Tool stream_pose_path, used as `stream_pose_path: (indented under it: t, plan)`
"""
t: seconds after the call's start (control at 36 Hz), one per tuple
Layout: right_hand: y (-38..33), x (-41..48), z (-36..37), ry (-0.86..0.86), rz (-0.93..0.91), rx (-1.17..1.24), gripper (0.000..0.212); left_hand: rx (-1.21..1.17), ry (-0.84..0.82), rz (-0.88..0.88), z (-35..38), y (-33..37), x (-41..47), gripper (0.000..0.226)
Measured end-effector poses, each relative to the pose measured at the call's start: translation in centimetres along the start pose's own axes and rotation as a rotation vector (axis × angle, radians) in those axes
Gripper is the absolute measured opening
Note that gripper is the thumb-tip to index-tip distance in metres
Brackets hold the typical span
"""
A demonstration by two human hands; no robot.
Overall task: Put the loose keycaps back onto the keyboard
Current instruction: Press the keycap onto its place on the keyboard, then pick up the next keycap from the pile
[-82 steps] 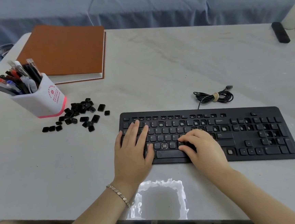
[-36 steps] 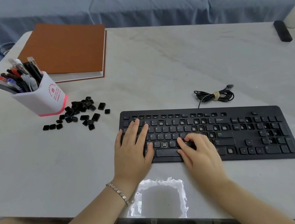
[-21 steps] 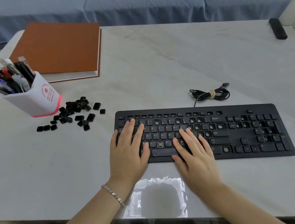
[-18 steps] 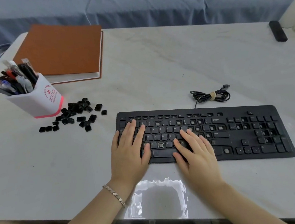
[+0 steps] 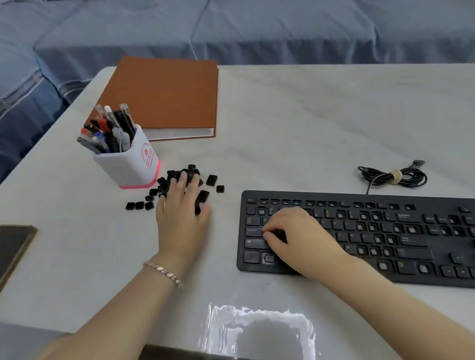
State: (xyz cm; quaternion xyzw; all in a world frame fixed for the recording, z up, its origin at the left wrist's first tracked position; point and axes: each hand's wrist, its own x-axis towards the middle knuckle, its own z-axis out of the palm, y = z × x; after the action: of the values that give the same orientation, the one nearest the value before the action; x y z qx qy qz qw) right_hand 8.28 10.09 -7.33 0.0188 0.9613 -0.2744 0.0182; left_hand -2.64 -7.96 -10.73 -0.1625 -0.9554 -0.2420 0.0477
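Observation:
A black keyboard (image 5: 406,222) lies on the pale table, with several keys missing so bare switch spots show. A pile of loose black keycaps (image 5: 212,180) sits left of it, beside the pen cup. My left hand (image 5: 183,213) lies flat over that pile, fingers straight and spread on the caps. My right hand (image 5: 298,237) rests on the keyboard's left end with fingers curled down onto the keys; whether it holds a cap is hidden.
A white pen cup (image 5: 128,160) full of pens stands just behind the pile. A brown book (image 5: 163,97) lies further back. A phone (image 5: 2,258) is at the left edge, a coiled cable (image 5: 394,177) behind the keyboard. A blue sofa lies beyond the table.
My left hand left the keyboard and moved left onto the keycap pile. My right hand shifted to the keyboard's left end and curled its fingers. The view swung left.

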Motion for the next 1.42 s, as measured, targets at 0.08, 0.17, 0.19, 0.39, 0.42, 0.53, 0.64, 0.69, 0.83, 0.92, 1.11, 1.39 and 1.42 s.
stream_pose_path:
  t: [0.08,0.17,0.19,0.39,0.42,0.53,0.64,0.69,0.83,0.92,1.11,1.39,1.42]
  plan:
    - [-1.4,1.4,0.5,-0.026,-0.025,0.006,0.025,0.071,-0.109,0.020,-0.4,-1.7,0.8,0.053]
    - [-2.3,2.5,0.8,-0.033,-0.051,0.001,0.026,0.072,-0.153,0.137,-0.4,-2.9,0.6,0.048]
    - [-2.6,2.9,0.9,-0.036,-0.057,-0.004,0.025,0.053,-0.135,0.157,-0.2,-3.4,0.3,0.046]
    - [-4.0,6.3,2.5,-0.092,-0.076,0.016,0.027,-0.035,-0.021,0.127,0.0,-4.9,-1.4,0.022]
    - [-4.2,6.8,2.8,-0.106,-0.086,0.012,0.028,-0.017,-0.029,0.146,-0.2,-5.1,-1.7,0.023]
    - [-5.0,8.7,4.2,-0.157,-0.113,-0.019,0.035,-0.023,-0.021,0.161,-0.7,-6.2,-2.3,0.033]
    - [-5.9,9.9,5.2,-0.187,-0.154,-0.044,0.044,-0.188,-0.024,-0.021,-1.5,-6.2,-2.3,0.013]
    - [-6.1,10.2,5.5,-0.212,-0.170,-0.104,0.042,-0.302,-0.019,-0.143,-1.8,-5.8,-2.1,0.007]
    - [-6.1,10.1,5.9,-0.218,-0.210,-0.323,0.029,-0.742,0.006,-0.539,-3.0,-4.2,-1.8,0.011]
    - [-6.1,9.4,6.0,-0.202,-0.233,-0.356,0.029,-1.046,-0.022,-0.755,-3.9,-3.4,-1.5,0.020]
    - [-6.6,6.4,3.6,0.095,0.238,0.680,0.018,-1.657,-0.024,-1.054,-5.3,-1.7,-1.3,0.016]
    - [-6.3,0.7,-3.0,0.022,0.493,1.735,0.020,-1.733,-0.164,-1.001,-5.3,1.2,-1.9,0.017]
    - [-6.1,0.3,-3.5,0.037,0.486,1.727,0.020,-1.723,-0.169,-0.995,-5.2,1.5,-2.0,0.018]
